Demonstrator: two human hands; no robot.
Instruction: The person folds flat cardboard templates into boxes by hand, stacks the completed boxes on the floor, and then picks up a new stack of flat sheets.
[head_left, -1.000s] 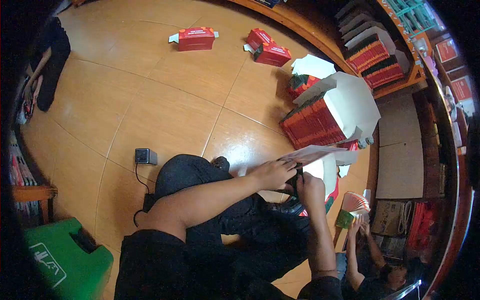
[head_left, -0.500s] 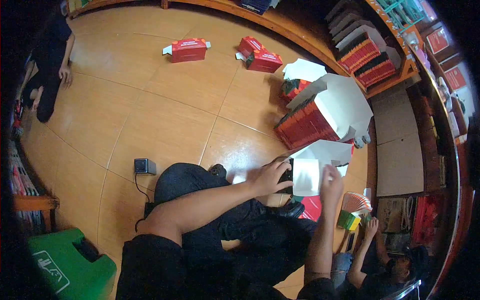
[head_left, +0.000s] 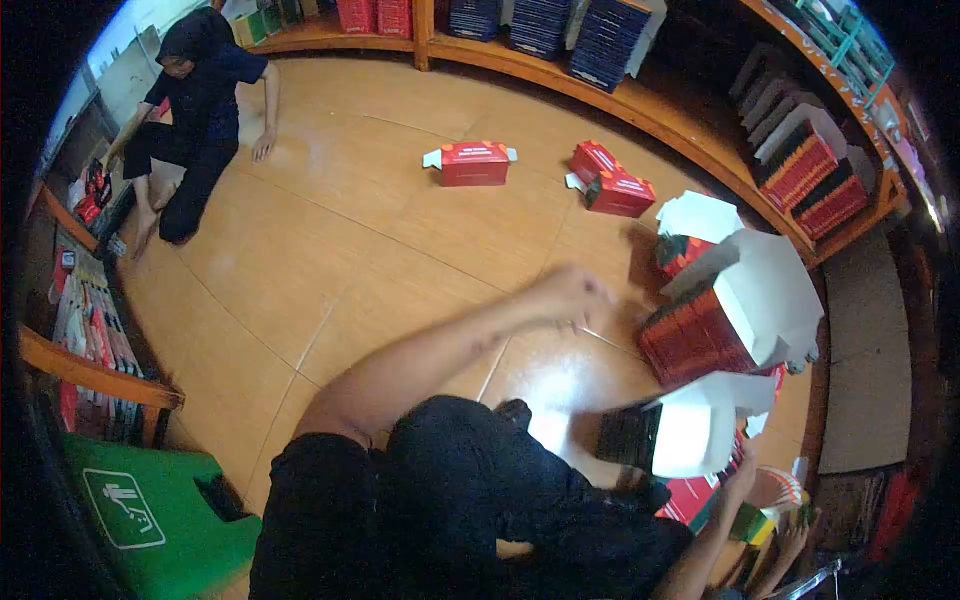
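Observation:
My left hand (head_left: 575, 298), smeared by motion, is raised over the floor tiles with nothing visible in it; its finger shape is unclear. My right hand (head_left: 738, 478) grips the right side of an open box with white inner flaps (head_left: 695, 428), beside my legs. Dark packets (head_left: 628, 436) are packed in a row in this box. Just beyond stands a larger open box (head_left: 765, 295) filled with a row of red packets (head_left: 695, 338). A red printed piece (head_left: 688, 498) lies under the nearer box.
Red boxes (head_left: 474, 164) (head_left: 612, 182) lie on the floor ahead. Wooden shelves (head_left: 640, 95) hold stacked packets. A person (head_left: 205, 95) sits at the far left. A co-worker's hand (head_left: 793, 540) is near a green-yellow box (head_left: 752, 524). A green plastic item (head_left: 190, 490) stands at lower left.
The view has swung left, bringing the seated person into fuller view. My left hand has left the nearer box and risen away; my right hand has moved from its white flap to its right side.

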